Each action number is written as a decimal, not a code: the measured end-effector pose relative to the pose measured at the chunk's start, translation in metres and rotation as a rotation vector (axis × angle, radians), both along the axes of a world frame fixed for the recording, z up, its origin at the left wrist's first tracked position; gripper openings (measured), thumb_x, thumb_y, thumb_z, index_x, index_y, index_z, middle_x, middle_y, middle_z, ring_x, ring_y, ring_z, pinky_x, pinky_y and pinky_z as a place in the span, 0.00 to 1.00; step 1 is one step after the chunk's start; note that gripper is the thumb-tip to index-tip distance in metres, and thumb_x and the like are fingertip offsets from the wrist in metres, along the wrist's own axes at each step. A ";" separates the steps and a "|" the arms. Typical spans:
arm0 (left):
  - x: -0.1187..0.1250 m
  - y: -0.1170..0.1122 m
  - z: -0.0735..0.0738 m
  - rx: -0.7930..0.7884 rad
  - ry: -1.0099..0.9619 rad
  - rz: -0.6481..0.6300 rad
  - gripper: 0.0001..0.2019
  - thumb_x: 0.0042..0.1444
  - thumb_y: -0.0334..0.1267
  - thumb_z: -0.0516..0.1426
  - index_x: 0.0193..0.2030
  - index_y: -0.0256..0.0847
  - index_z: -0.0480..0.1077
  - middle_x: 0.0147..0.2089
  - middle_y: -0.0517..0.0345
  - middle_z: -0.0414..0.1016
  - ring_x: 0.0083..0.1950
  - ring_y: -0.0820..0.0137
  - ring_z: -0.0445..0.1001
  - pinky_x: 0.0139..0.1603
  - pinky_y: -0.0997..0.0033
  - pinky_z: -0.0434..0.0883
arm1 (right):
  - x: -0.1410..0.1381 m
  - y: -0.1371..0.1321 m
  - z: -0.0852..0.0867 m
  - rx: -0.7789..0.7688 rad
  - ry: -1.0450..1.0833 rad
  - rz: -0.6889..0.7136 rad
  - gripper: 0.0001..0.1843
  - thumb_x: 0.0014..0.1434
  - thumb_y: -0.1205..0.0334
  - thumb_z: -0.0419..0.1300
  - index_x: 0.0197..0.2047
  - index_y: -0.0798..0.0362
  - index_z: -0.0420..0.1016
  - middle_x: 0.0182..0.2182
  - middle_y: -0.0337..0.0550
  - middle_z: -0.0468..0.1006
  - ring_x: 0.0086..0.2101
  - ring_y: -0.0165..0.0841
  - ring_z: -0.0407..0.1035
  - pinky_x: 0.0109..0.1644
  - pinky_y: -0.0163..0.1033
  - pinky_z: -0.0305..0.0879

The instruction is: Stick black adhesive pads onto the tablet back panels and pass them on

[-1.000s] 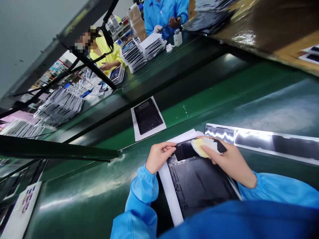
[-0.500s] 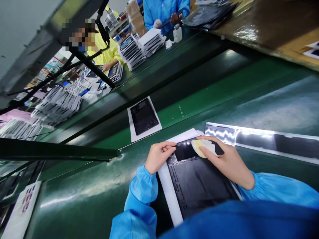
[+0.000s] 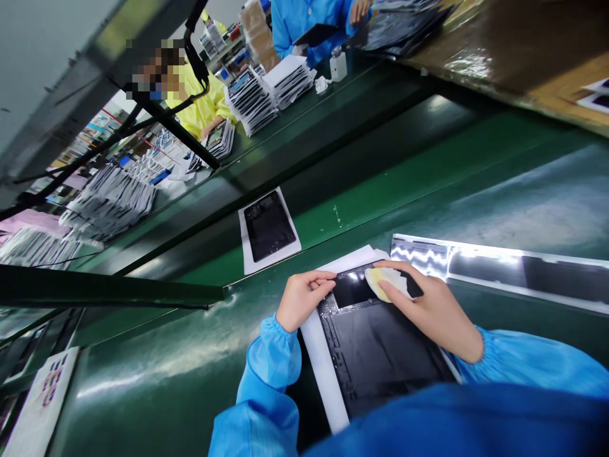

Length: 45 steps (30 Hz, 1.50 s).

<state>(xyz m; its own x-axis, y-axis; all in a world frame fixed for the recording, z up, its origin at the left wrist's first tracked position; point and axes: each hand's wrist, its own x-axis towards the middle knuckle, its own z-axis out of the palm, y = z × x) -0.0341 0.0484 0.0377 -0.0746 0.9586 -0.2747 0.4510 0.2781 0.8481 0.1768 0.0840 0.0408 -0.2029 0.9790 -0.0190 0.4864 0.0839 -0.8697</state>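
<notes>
A black device panel (image 3: 380,346), perhaps a tablet housing, lies on white sheets (image 3: 328,381) before me, with a shiny dark rectangle (image 3: 354,290) near its far end. My left hand (image 3: 305,298) is closed at the panel's far left corner, thumb and fingers pinching its edge. In my right hand (image 3: 435,308) is a folded yellow-and-white wiping cloth (image 3: 387,282), pressed against the right part of the shiny rectangle. Those fingers partly cover the cloth and the panel's far right corner.
Another black panel (image 3: 269,225) on white paper sits on the green conveyor belt (image 3: 352,203). A long metal-framed strip (image 3: 533,273) lies to the right. Across the line, co-workers handle panels beside paper stacks (image 3: 252,101) and a white bottle (image 3: 338,65). A dark bar (image 3: 109,285) juts in from the left.
The panel on the belt has slid slightly left. My right hand and the cloth have shifted a little left; my left hand stays put. The blue-clad co-worker's panel and hand have moved.
</notes>
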 end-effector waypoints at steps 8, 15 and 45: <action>0.001 0.000 0.000 0.006 0.012 0.004 0.14 0.51 0.41 0.60 0.41 0.36 0.80 0.26 0.58 0.75 0.24 0.76 0.65 0.25 0.77 0.65 | 0.000 0.000 0.001 0.001 -0.015 0.003 0.14 0.41 0.54 0.52 0.35 0.42 0.67 0.15 0.28 0.70 0.05 0.21 0.45 0.11 0.33 0.51; 0.000 0.000 -0.001 0.005 0.014 0.003 0.14 0.51 0.42 0.60 0.41 0.36 0.80 0.26 0.58 0.75 0.24 0.76 0.65 0.24 0.78 0.64 | 0.000 0.000 0.000 0.024 -0.026 0.012 0.15 0.41 0.54 0.52 0.36 0.42 0.67 0.18 0.29 0.72 0.05 0.20 0.45 0.12 0.33 0.52; 0.008 -0.013 -0.008 0.193 0.372 -0.077 0.10 0.57 0.35 0.61 0.44 0.47 0.79 0.33 0.62 0.78 0.29 0.73 0.70 0.37 0.74 0.68 | -0.003 -0.002 -0.006 0.141 -0.114 0.022 0.16 0.42 0.51 0.49 0.36 0.43 0.66 0.22 0.34 0.75 0.05 0.22 0.47 0.16 0.35 0.56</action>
